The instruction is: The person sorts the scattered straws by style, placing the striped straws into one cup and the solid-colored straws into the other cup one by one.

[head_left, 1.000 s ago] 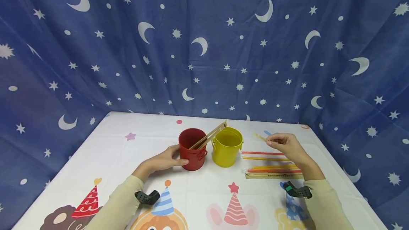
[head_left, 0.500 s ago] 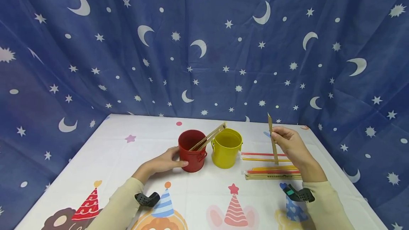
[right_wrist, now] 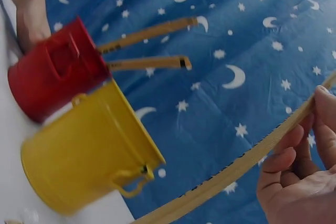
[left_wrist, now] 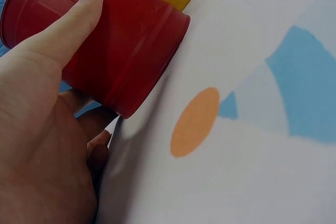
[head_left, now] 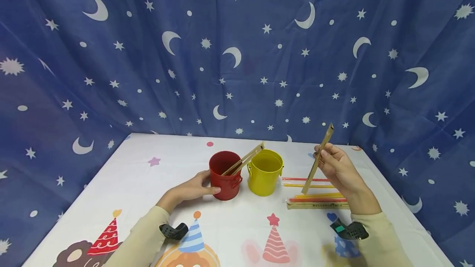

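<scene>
My left hand (head_left: 191,188) grips a small red metal bucket (head_left: 224,188) standing on the table. In the left wrist view, the thumb (left_wrist: 79,22) lies along the bucket's side, with fingers partly hidden behind it. Two slim tan paper-wrapped sticks (head_left: 246,158) lean out of the bucket to the right. A yellow bucket (head_left: 264,178) stands just right of it, with nothing seen inside. Above the table at the right, my right hand (head_left: 343,176) pinches another tan paper-wrapped stick (head_left: 315,168), tilted, its upper end leaning right. Dark print runs along its side in the right wrist view.
Under and beside the right hand lie red straw-like sticks (head_left: 308,179) and yellow ones (head_left: 319,195) in clear wrappers. A tan paper-wrapped stick (head_left: 319,206) lies nearest the front. The white tablecloth (head_left: 237,226) has printed party hats; a blue star curtain (head_left: 237,94) hangs behind.
My right hand has lifted the tan paper-wrapped stick and turned it from pointing away to upright, then tilted with its top to the right. The left hand stays on the red bucket.
</scene>
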Available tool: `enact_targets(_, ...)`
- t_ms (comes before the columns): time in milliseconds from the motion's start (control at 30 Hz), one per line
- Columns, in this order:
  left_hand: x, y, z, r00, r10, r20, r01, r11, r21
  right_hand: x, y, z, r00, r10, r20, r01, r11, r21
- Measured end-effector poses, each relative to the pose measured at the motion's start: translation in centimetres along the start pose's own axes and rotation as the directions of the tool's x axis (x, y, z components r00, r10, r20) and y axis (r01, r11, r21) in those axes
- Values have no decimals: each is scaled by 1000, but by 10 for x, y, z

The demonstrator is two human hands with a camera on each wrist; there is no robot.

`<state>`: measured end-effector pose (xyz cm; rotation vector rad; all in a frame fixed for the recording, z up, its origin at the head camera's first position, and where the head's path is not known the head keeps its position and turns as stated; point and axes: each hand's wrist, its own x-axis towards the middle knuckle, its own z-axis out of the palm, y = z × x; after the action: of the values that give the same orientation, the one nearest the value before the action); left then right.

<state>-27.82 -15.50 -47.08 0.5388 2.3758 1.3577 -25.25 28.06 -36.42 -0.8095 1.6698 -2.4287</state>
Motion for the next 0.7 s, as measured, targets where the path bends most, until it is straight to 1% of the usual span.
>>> enact_targets(133, 3, 2, 0, 1000, -17, -5, 17, 1000, 0, 2, -4, 10, 998, -44, 45, 38, 993, 109)
enact_targets(233, 3, 2, 0, 1000, -25, 1, 25, 1000, 3, 2, -5, 20, 994, -76, 81, 63, 986, 157)
enact_targets(333, 4, 1, 0, 1000, 0, 1, 0, 1000, -2, 3, -7, 32, 988, -108, 114, 83, 975, 204)
enact_targets(400, 6, 1, -1, 1000, 13, 1, -13, 1000, -1, 4, -10, 43, 984, -120, 130, 86, 968, 237)
enact_targets(500, 6, 1, -2, 1000, 9, 3, -9, 1000, -2, 9, -15, 63, 980, -136, 144, 93, 959, 267)
enact_targets(633, 5, 0, -2, 1000, -8, 8, 8, 1000, -4, 21, -17, 91, 976, -164, 146, 115, 948, 298)
enact_targets(700, 4, -1, -1, 1000, -14, 9, 14, 1000, -5, 27, -15, 103, 974, -181, 135, 130, 939, 319)
